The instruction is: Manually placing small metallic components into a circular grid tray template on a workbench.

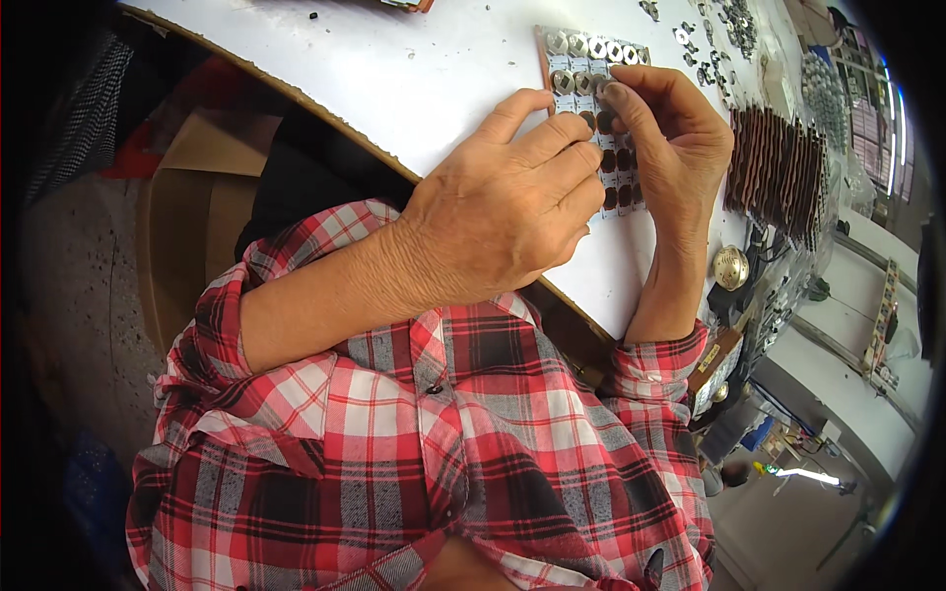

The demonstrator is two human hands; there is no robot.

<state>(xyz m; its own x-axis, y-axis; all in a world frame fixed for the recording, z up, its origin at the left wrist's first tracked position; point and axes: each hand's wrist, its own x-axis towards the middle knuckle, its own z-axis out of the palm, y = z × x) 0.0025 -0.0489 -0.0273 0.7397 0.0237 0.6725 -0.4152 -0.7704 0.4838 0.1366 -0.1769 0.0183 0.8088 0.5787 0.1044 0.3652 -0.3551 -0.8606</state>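
A flat panel [543, 57] with rows of round spots lies on the white table, under my hands. Shiny round metal pieces [578, 45] with diamond-shaped centres fill its far row and part of the second. Dark round spots [609, 161] show in the nearer rows. My right hand [680, 128] is closed, thumb and forefinger pinched on a small round metal piece at the second row. Over the panel's left side my left hand [517, 197] is curled, its outer fingers touching the panel. Whatever its thumb and forefinger hold is hidden.
Loose small metal parts [734, 30] are scattered at the far right. A stack of brown-edged panels [778, 163] stands right of my right hand, near a round metallic object [730, 267]. A cardboard box [202, 187] sits below the table's left edge [286, 94].
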